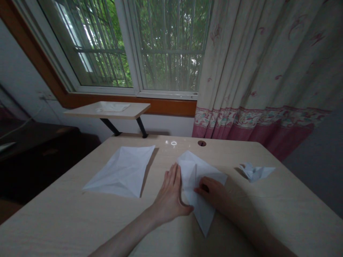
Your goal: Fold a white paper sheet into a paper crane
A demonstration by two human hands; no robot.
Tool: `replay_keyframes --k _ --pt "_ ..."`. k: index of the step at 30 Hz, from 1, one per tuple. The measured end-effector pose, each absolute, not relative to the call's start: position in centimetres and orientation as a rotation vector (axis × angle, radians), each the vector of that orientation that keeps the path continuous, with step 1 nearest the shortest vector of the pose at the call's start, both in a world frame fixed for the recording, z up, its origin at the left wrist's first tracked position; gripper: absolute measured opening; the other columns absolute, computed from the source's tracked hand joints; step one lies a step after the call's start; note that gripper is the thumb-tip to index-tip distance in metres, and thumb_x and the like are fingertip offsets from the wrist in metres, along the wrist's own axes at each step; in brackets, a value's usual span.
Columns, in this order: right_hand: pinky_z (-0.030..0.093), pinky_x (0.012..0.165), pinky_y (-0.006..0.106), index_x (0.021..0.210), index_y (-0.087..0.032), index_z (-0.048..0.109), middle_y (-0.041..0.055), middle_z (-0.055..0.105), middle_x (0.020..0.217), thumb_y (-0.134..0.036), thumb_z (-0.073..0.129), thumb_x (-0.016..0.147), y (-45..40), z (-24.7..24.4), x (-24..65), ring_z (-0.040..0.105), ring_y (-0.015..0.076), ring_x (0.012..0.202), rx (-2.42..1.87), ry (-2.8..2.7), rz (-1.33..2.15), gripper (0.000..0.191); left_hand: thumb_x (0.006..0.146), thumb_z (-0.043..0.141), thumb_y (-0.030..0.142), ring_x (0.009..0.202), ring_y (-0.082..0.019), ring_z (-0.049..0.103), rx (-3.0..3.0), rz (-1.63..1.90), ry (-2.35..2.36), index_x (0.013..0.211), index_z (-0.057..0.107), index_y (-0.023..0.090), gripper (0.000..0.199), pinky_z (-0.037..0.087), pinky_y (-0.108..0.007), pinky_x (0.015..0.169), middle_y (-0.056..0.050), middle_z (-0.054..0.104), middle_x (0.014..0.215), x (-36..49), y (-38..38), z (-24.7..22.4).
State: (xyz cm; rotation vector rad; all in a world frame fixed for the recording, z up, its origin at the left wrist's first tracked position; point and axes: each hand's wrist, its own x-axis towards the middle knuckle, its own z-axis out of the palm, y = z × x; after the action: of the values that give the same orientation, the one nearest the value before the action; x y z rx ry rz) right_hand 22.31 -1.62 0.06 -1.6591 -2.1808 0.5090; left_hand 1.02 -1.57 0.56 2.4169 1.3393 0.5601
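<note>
A partly folded sheet of white paper point(191, 169) lies on the desk between my hands, one pointed corner toward me. Along its left edge rests my left hand point(171, 194), fingers stretched out and thumb spread onto the paper's lower part. My right hand point(211, 191) is over the paper's right side, with thumb and forefinger curled together in a pinch at the middle of the sheet. Whether a paper edge is between those fingertips is too small to tell. Left of them is a creased, unfolded white sheet point(123, 173). A small folded paper figure point(254, 172) sits at the right.
The pale wooden desk point(88, 221) has a round cable hole point(202, 143) near its back edge. At the back left a raised shelf point(123, 113) on black legs bears some white paper point(112, 107). A barred window point(171, 46) and a patterned curtain point(254, 71) are behind.
</note>
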Motion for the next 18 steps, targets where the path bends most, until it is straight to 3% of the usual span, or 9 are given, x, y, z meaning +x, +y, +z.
replay_keyframes --k 9,18 --pt "0.037 0.061 0.027 0.069 -0.021 0.054 -0.0007 0.061 0.072 -0.027 0.058 0.085 -1.6 0.1 22.3 0.055 0.0158 0.067 -1.644 -2.159 0.51 0.018 0.052 0.077 0.047 0.144 -0.037 -0.008 2.327 0.363 1.406 0.149 -0.006 0.003 0.135 0.005 -0.059 0.115 -0.027 -0.004 0.155 1.6 -2.6 1.2" --pt "0.039 0.061 0.029 0.07 -0.023 0.053 0.0009 0.063 0.073 -0.03 0.059 0.084 -1.5 -0.1 22.4 0.058 0.0186 0.068 -1.648 -2.149 0.541 0.017 0.048 0.075 0.051 0.143 -0.039 -0.006 2.288 0.27 1.425 0.149 -0.001 0.003 0.136 0.003 -0.061 0.115 -0.026 -0.004 0.155 2.3 -3.7 1.9"
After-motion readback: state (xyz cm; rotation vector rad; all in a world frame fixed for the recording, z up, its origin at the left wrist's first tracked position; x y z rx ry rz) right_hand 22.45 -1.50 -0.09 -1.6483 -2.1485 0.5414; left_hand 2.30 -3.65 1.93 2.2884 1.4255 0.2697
